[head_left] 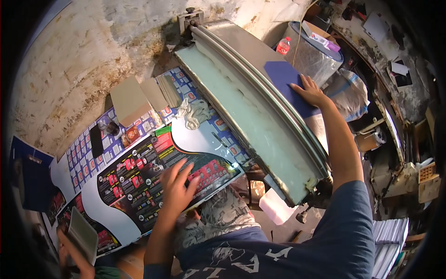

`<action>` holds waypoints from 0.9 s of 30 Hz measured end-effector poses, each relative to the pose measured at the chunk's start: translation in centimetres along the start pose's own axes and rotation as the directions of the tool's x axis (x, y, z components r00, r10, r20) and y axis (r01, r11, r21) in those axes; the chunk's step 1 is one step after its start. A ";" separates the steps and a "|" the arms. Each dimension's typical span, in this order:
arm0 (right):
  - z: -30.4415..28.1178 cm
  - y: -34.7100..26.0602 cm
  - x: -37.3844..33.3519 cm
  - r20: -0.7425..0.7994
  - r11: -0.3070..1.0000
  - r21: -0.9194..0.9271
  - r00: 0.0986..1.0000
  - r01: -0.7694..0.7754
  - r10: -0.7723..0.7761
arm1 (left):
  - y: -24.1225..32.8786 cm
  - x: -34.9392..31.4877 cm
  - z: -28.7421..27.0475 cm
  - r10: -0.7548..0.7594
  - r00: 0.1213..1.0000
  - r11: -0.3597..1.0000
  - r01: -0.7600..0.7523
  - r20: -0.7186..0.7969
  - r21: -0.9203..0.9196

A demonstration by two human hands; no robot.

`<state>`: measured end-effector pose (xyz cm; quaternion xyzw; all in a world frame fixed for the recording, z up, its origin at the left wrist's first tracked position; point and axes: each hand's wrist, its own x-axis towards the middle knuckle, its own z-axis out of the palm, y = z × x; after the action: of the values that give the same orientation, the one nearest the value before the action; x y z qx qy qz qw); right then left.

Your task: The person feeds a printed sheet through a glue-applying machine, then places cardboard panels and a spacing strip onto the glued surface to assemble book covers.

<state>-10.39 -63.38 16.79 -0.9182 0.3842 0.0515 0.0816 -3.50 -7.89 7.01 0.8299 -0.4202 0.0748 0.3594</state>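
My right hand (310,93) lies flat with its fingers spread on a dark blue sheet (284,76). The sheet rests on the grey metal bed (241,37) of a machine, beyond its long rollers (260,86). On the near side of the rollers is a pale green tray (232,107) with a worn rim. My left hand (178,188) hovers over or touches a large glossy printed sheet (134,181) on the table; which one I cannot tell. Its fingers are apart and nothing is in them.
At the lower left, another person's hand (76,251) holds a grey board (83,232). Stacked boards (130,100), a crumpled cloth (193,113), a phone (96,140) and a glass (111,128) sit on the table. A wrapped drum (313,58) carries a red-capped bottle (283,45).
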 end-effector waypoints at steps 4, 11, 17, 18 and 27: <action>-0.7 -5.5 -3.1 0.108 0.996 -0.057 0.992 -0.064 0.070 | 6.8 8.7 5.3 0.029 0.999 0.879 -0.045 -0.041 -0.475; -0.2 -6.7 -5.4 0.130 0.985 0.009 0.977 -0.171 0.169 | 15.0 17.1 12.6 -0.389 0.785 0.279 0.600 0.483 -0.750; -0.5 -7.1 -5.5 0.145 0.985 -0.001 0.974 -0.175 0.174 | 16.2 18.1 14.4 -0.423 0.679 -0.006 0.660 0.600 -0.751; -0.4 -7.1 -5.4 0.145 0.985 -0.005 0.974 -0.174 0.172 | 16.1 18.1 14.5 -0.420 0.664 -0.026 0.673 0.619 -0.739; -0.5 -7.2 -5.3 0.158 0.986 -0.003 0.973 -0.169 0.167 | 15.4 18.4 14.9 -0.378 0.608 -0.160 0.700 0.698 -0.696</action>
<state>-8.98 -54.82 18.88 -0.8749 0.4532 0.1286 0.1120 -5.99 -35.52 12.15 0.4877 -0.0084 -0.4762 0.7316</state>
